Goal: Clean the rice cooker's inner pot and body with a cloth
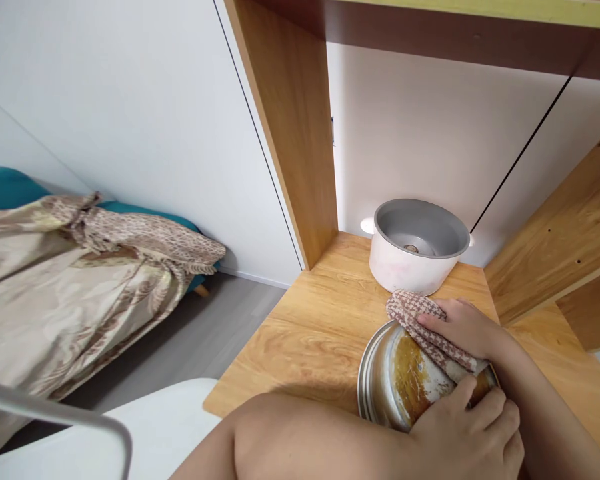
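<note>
A metal pot (409,373) with brown burnt stains lies tipped toward its side at the front of the wooden desk, its ringed rim facing left. My left hand (473,427) reaches across from the left and grips the pot's near right side, fingers curled. My right hand (463,327) presses a brown-and-white houndstooth cloth (415,313) against the pot's upper outer wall, fingers closed over the cloth. Part of the pot is hidden beneath the cloth and both hands. Just behind stands a white pot (413,267) with a grey inside, upright, with small white side handles.
The wooden desk (275,347) has an upright side panel (300,133) at left and a shelf (455,33) overhead. At lower left are a white chair seat (165,407) and a grey metal bar (55,410). A sofa cover (55,300) drapes a teal sofa beyond.
</note>
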